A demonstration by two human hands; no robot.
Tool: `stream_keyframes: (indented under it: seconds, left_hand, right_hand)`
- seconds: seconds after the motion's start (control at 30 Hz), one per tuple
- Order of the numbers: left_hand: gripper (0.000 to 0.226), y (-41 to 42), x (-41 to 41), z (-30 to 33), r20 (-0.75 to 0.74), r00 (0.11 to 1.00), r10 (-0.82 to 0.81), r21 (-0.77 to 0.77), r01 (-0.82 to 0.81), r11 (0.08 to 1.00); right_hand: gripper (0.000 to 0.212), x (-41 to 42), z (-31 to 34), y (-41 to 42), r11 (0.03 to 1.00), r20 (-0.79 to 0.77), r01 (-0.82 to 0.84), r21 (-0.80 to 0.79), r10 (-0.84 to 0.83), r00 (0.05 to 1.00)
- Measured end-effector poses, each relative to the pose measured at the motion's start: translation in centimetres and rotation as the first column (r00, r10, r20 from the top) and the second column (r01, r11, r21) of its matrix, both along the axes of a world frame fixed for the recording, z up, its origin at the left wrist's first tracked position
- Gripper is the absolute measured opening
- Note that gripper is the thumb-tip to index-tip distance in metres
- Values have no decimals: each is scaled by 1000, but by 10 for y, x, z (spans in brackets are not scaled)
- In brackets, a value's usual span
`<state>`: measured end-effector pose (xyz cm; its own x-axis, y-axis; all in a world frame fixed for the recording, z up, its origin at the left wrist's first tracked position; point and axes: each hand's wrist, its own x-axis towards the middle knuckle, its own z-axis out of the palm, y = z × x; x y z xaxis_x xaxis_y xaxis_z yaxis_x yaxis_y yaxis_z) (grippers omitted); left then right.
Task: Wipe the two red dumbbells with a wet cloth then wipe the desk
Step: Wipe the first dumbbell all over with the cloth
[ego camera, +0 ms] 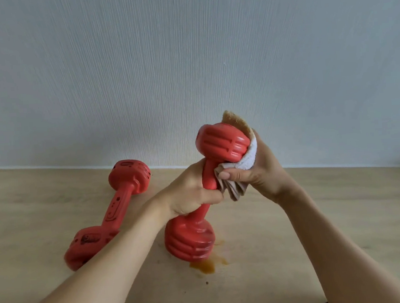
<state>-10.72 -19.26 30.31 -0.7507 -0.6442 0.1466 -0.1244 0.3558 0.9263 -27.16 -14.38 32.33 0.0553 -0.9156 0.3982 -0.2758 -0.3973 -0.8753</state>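
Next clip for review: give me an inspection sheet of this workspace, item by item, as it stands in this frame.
Surface: light wooden desk, with a brown liquid stain and small specks by the upright dumbbell's base.
Job's things: upright dumbbell standing tilted on one end; second dumbbell lying on the desk, with dark marks; cloth pressed to the upright dumbbell's top head.
Clutter: nothing seen.
Hands: left hand grips the upright dumbbell's handle; right hand holds the cloth.
Cables: nothing seen.
Surroundings: pale textured wall behind the desk.
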Motion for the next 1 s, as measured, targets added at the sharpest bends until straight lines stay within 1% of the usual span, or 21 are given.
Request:
stream_keyframes:
  seconds: [0.07,0.1,0.13,0.17,0.2,0.23,0.27,0.3,0.37,0.43,0.5,0.6,0.63,0.73,0.87,0.93,1.0]
  left_hand:
    - [40,-2,3,5,40,999,9,29,-10,1000]
    - [45,-1,4,6,73,996,54,-1,-54,999]
    - [49,0,5,7,108,985,136,-76,-128,989]
    - [53,3,5,7,141,960,244,-188,-216,958]
    - [56,8,5,7,160,922,352,-302,-294,907]
    - [56,13,4,5,157,885,437,-383,-353,853]
    - [55,17,3,1,143,863,485,-419,-391,820]
    - [53,19,1,-2,111,859,500,-416,-416,808]
    - [48,16,-2,-8,52,874,483,-367,-433,823]
    - [43,11,-2,-11,32,908,418,-295,-391,872]
    - [46,10,-1,-11,-2,941,338,-223,-330,917]
    - [48,13,1,-8,-62,962,264,-159,-271,949]
    - [48,13,1,-8,-68,968,240,-130,-247,960]
    - [46,15,2,-4,-86,987,134,34,-131,991]
    - [50,15,1,0,-140,990,20,164,3,987]
    - [51,13,4,4,-164,986,-12,218,48,975]
    - [51,12,7,6,-161,986,-43,267,85,960]
  right_hand:
    - [90,3,-2,-1,997,14,69,-17,-69,998]
    - [91,4,-3,-2,995,31,101,-21,-100,994]
    - [91,5,-4,-3,992,41,127,-21,-126,991]
    - [91,7,-5,-3,988,43,155,-23,-154,987]
    - [91,10,-5,-2,982,34,187,-33,-186,982]
    - [92,14,-5,-2,973,13,223,-49,-223,975]
    - [92,18,-5,-2,963,-6,259,-68,-260,966]
    - [92,24,-4,-2,954,-24,287,-89,-291,957]
    - [92,31,-4,-3,941,-55,312,-135,-321,945]
    - [92,32,-3,-4,940,-79,294,-170,-311,947]
    - [93,26,-2,-5,957,-77,231,-174,-247,966]
    - [97,12,-4,-6,975,-77,117,-187,-133,988]
    - [98,8,-5,-7,979,-69,93,-182,-107,992]
    - [104,-2,-10,-12,988,-20,49,-149,-53,998]
    - [114,-5,-10,-14,999,91,-9,-49,14,996]
    - [110,-6,-10,-13,1000,144,-16,-23,19,989]
    - [92,-7,-11,-11,999,165,-28,-15,30,986]
